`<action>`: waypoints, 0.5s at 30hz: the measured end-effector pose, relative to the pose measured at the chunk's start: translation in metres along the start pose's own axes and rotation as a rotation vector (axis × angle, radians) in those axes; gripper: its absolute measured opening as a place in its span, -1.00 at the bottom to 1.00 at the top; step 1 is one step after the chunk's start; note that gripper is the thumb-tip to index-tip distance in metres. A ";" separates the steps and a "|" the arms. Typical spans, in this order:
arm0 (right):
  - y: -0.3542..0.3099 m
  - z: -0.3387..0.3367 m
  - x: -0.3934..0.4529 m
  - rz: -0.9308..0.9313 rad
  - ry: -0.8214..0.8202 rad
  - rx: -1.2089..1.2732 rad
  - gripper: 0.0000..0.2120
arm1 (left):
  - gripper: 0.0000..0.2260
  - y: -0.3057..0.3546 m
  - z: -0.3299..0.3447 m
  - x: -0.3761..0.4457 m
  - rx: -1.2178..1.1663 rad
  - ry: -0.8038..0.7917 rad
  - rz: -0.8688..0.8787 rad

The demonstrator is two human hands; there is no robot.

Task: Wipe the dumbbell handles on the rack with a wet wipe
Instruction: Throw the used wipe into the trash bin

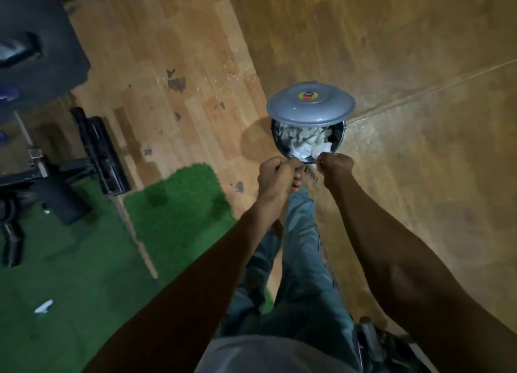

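Item: wet wipe (pixel 321 155), thin, limp, light; best pinched at an edge. Held over pedal bin (pixel 307 146), at its near rim. Right hand (pixel 337 165) fingers pinch it; left hand (pixel 275 174) fisted, contents unclear.

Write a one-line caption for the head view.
Right hand pinches a white wet wipe over an open grey-lidded pedal bin of crumpled wipes; left hand curled beside it.
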State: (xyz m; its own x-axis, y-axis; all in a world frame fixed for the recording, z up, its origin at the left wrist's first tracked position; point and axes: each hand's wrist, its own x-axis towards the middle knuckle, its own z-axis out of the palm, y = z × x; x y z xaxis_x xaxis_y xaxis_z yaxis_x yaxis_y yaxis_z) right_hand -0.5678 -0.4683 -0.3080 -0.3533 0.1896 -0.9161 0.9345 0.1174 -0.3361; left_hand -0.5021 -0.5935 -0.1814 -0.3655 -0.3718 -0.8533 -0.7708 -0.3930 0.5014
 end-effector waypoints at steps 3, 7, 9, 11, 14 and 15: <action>-0.001 0.015 0.037 -0.033 0.000 0.100 -0.86 | -0.84 -0.010 -0.004 0.014 -0.029 -0.014 0.010; 0.006 0.025 0.063 -0.019 -0.015 0.119 -0.79 | -0.84 -0.026 -0.013 0.032 -0.005 0.019 0.003; 0.015 0.022 0.064 0.002 0.015 0.085 -0.71 | -0.87 -0.029 -0.016 0.033 0.001 0.036 -0.015; 0.023 0.020 0.048 0.019 0.022 0.115 -0.77 | -0.89 -0.027 -0.019 0.027 -0.010 0.048 -0.023; 0.024 0.021 0.006 0.017 -0.008 0.181 -0.81 | -0.91 -0.019 -0.022 0.012 -0.050 0.052 -0.015; 0.024 0.022 -0.006 0.004 -0.017 0.209 -0.80 | -0.91 -0.015 -0.023 0.007 -0.060 0.047 -0.004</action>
State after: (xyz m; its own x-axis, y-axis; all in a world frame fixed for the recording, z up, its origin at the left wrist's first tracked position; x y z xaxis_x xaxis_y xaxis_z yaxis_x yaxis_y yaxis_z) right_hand -0.5425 -0.4878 -0.3153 -0.3506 0.1733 -0.9204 0.9252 -0.0881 -0.3690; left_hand -0.4811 -0.6097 -0.1914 -0.3363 -0.4088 -0.8484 -0.7389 -0.4440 0.5069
